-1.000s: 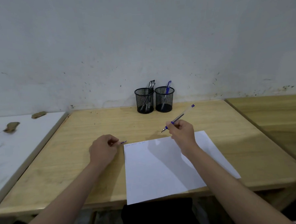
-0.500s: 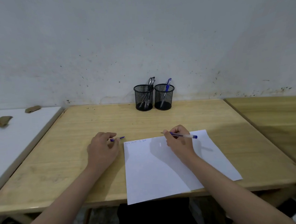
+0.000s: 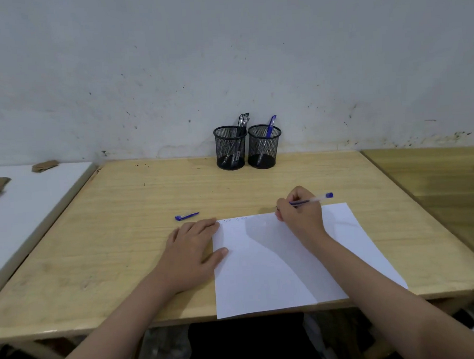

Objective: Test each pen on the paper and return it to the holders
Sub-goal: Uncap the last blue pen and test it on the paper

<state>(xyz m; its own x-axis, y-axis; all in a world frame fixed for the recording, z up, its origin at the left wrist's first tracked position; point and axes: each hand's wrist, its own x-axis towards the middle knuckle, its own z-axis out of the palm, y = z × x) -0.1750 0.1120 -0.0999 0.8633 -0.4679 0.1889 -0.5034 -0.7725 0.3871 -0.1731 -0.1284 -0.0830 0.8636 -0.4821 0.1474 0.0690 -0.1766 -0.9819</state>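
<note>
On the paper (image 3: 275,259), right hand (image 3: 301,217) gripping pen (image 3: 312,200), left hand (image 3: 191,253) flat

Scuffed white wall (image 3: 224,56), seemingly wooden table (image 3: 122,212)

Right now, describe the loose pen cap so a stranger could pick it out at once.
Start at the wooden table and find the white paper near its front edge. Just beyond the paper's far left corner, past the left hand pressed flat there, lies the pen cap. It is the only small blue piece lying loose on bare wood, much shorter than any pen.
</note>
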